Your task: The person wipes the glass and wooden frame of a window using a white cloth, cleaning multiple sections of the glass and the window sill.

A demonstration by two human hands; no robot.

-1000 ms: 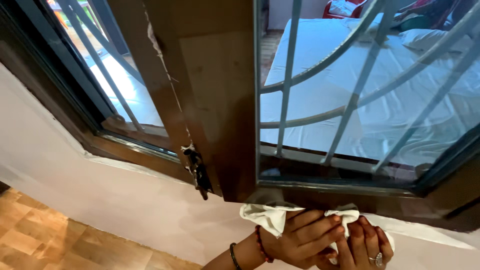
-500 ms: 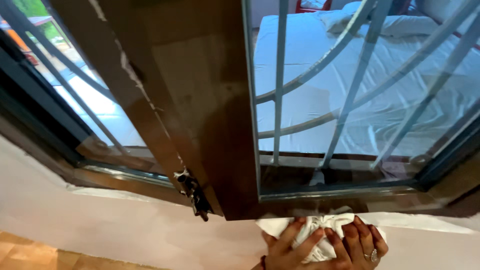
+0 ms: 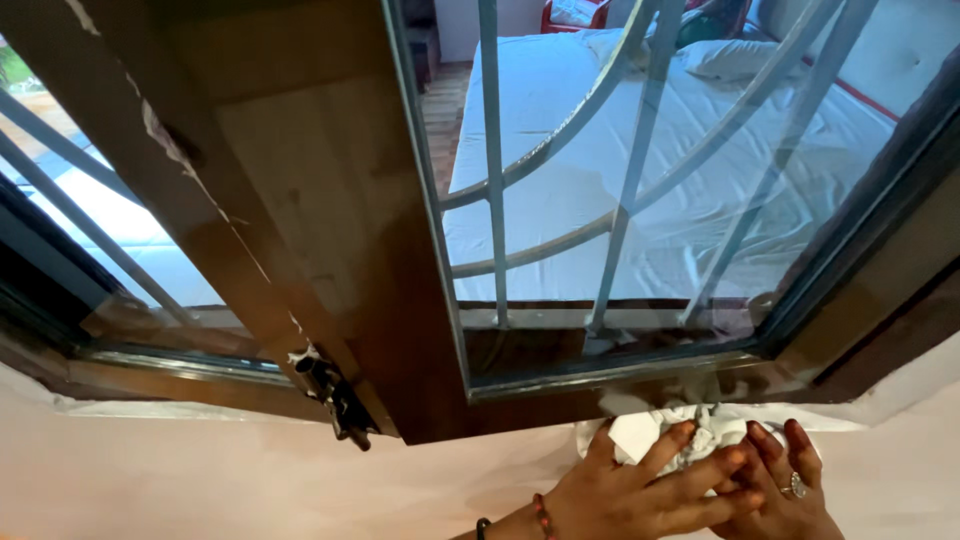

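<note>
Two bare hands press a crumpled white cloth (image 3: 690, 435) against the white wall just under the bottom edge of a dark brown wooden window frame (image 3: 330, 250). Going from left to right: a side pane with pale bars behind it sits at the far left; next comes the broad wooden upright, its varnish chipped along one edge, with a small black metal latch (image 3: 338, 400) hanging at its lower corner. Right of that is the large glass pane (image 3: 640, 180), grey curved bars behind it and a bed with white sheets showing in it.

At the bottom right, the left hand (image 3: 630, 495), with a beaded bracelet at the wrist, lies over the cloth, its fingers long and slightly spread across the bunched fabric. The right hand (image 3: 785, 490), wearing a ring, overlaps it, fingers pressed close together on the cloth's right side.

Compared with a second ago, the cloth has shifted rightward along the frame's lower edge and is more tightly balled, and the view has tilted up and closer to the glass. That suggests the wiping stroke along the sill line is progressing rightward.
</note>
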